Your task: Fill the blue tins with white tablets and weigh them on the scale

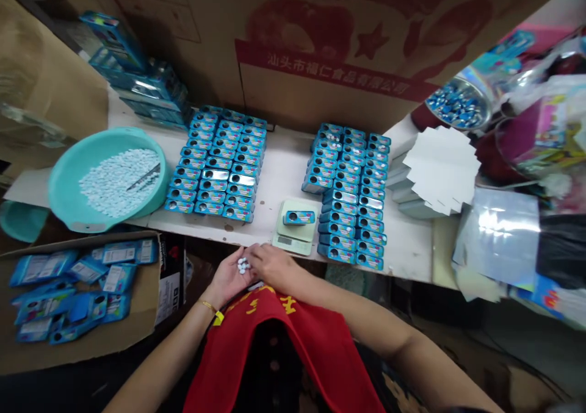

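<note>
My left hand is cupped palm up at the table's front edge and holds several small pale-blue candies. Above its fingers, my right hand is bent in with its fingers together beside the candies; its fingertips are partly hidden, so I cannot see whether they grip any. A small digital scale sits just beyond my right hand, bearing one blue candy box. Rows of similar blue boxes stand to the left, each with a dark round opening on top. More rows of boxes stand to the right, some with pale candies on them.
At the left, a turquoise basin holds many pale candies and a dark, thin tool. Below it, a carton contains blue boxes. A large carton walls the back. White card stacks and a metal bowl stand right.
</note>
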A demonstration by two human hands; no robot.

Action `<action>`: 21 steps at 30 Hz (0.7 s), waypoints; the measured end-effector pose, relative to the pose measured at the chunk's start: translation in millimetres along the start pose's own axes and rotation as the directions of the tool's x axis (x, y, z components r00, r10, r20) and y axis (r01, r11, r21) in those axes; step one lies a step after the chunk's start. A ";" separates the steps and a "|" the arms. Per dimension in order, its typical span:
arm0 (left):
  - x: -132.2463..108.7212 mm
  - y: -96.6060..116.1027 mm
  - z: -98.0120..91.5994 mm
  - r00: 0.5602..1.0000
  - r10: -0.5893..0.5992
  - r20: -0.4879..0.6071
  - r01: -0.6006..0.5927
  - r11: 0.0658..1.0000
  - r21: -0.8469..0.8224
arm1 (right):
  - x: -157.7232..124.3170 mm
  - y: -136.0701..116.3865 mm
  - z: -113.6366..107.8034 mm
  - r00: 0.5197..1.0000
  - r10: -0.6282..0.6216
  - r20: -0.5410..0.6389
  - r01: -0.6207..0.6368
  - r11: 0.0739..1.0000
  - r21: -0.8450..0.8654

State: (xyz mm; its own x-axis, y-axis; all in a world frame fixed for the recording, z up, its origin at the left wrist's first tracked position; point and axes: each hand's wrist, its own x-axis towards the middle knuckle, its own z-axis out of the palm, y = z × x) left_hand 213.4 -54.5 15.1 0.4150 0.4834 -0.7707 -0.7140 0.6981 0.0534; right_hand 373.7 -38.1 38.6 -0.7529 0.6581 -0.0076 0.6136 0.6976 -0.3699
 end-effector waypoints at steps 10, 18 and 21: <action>-4.8 -13.8 -19.7 1.000 -0.018 0.007 0.018 1.000 0.025 | 11.7 -23.3 12.8 0.994 -0.074 0.085 0.066 0.994 0.091; 1.1 -17.2 -18.6 0.999 -0.046 -0.016 0.047 0.998 0.047 | 10.1 -18.0 29.0 0.997 0.019 0.078 -0.039 0.963 0.266; 5.8 -17.0 -10.8 0.998 -0.058 0.017 0.057 0.997 0.057 | 4.4 -12.0 23.0 0.994 0.095 0.062 -0.110 0.934 0.341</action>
State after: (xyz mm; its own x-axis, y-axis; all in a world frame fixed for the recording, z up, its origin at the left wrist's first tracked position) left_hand 221.8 -69.2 2.9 0.4653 0.4509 -0.7617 -0.6557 0.7537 0.0457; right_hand 357.6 -50.1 21.6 -0.7049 0.7022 -0.1005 0.5748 0.4824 -0.6610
